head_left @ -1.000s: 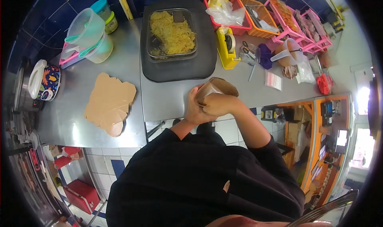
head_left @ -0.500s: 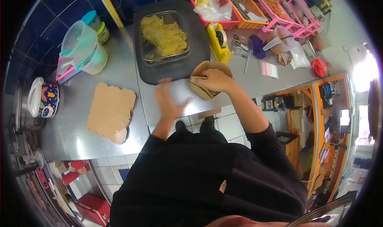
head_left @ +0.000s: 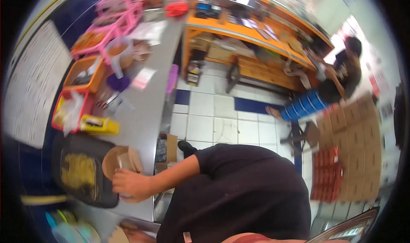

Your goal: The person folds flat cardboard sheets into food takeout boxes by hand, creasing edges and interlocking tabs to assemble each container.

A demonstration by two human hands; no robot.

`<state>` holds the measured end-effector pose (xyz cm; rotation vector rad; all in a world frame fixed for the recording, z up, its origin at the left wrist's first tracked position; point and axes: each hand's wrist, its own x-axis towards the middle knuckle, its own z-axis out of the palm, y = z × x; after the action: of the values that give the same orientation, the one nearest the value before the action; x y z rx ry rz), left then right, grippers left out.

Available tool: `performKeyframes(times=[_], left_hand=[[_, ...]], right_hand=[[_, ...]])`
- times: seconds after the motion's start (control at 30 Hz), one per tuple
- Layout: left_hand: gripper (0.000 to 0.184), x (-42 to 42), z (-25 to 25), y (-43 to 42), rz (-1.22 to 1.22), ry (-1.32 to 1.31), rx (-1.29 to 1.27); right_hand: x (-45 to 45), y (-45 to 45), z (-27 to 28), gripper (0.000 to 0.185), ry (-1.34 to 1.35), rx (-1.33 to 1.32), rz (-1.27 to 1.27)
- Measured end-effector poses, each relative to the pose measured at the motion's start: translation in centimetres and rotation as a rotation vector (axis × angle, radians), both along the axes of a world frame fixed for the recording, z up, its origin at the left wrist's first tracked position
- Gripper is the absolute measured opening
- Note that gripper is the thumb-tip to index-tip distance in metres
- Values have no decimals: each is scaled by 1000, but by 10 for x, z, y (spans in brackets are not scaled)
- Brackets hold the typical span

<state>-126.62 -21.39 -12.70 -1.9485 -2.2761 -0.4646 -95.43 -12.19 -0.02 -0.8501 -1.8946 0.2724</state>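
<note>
My right hand (head_left: 133, 186) is at the near rim of a brown cardboard food box (head_left: 112, 160), fingers curled and closed on its edge. The box stands open on the steel counter, beside a dark board (head_left: 64, 145). On that board rests a glass dish of yellow mashed food (head_left: 80, 171). Low in the view, my left hand (head_left: 137, 234) is blurred and partly cut off, close to a flat piece of brown cardboard (head_left: 118, 235); its fingers cannot be made out.
A yellow tape dispenser (head_left: 100, 125), a red basket (head_left: 68, 110), an orange basket (head_left: 85, 74) and pink racks (head_left: 119, 23) line the counter. Clear tubs (head_left: 70, 232) sit at lower left. Across the tiled floor, a person (head_left: 341, 72) is beside an orange shelf (head_left: 256, 29) and stacked cartons (head_left: 356, 145).
My view has swung right, bringing the person and cartons into sight. My right hand remains at the food box. My left hand has moved from beside the board toward the flat cardboard.
</note>
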Motion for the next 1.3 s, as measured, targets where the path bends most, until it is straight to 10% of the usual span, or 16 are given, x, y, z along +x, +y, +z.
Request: performKeyframes(times=[0.8, 1.1, 1.3], left_hand=[[51, 159, 142, 88, -544, -832, 255], [56, 200, 223, 86, -884, -1293, 175], [60, 215, 267, 92, -1269, -1749, -113]], right_hand=[[61, -19, 20, 22, 280, 105, -14], [66, -7, 130, 107, 1133, -762, 854], [152, -14, 127, 102, 1373, -325, 301]])
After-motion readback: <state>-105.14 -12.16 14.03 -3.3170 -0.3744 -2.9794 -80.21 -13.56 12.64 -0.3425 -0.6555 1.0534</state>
